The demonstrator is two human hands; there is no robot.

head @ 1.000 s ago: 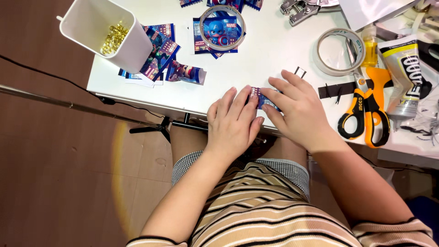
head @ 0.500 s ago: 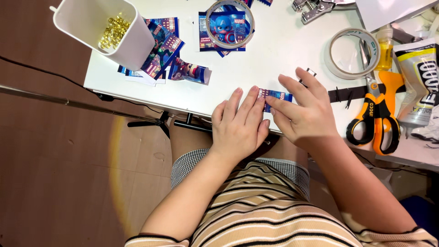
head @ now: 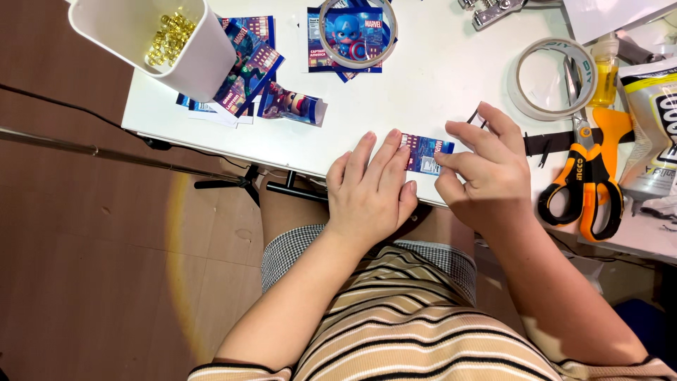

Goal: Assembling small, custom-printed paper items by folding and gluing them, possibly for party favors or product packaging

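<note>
1. The left hand [head: 368,194] lay palm down at the near edge of the white bench [head: 437,85], its fingers stretched out flat and close together, with the fingertips pressing on the left end of a small blue printed card [head: 427,153].
2. The right hand [head: 486,176] met the card from the other side; its grip was a pinch, thumb and forefinger closed on the card's right edge.
3. The card lay flat on the bench just inside the front edge, between the two hands and touching both.
4. Orange-handled scissors [head: 585,187] lay near the right hand, apart from it, beside a black strip [head: 557,141].
5. A roll of clear tape [head: 552,77] sat beyond the right hand.
6. Farther left, a second tape roll [head: 357,32] rested on more printed cards [head: 282,102].
7. A white cup [head: 151,42] holding small gold-coloured pieces [head: 167,39] stood at the bench's far left corner, overlapping some cards.
</note>
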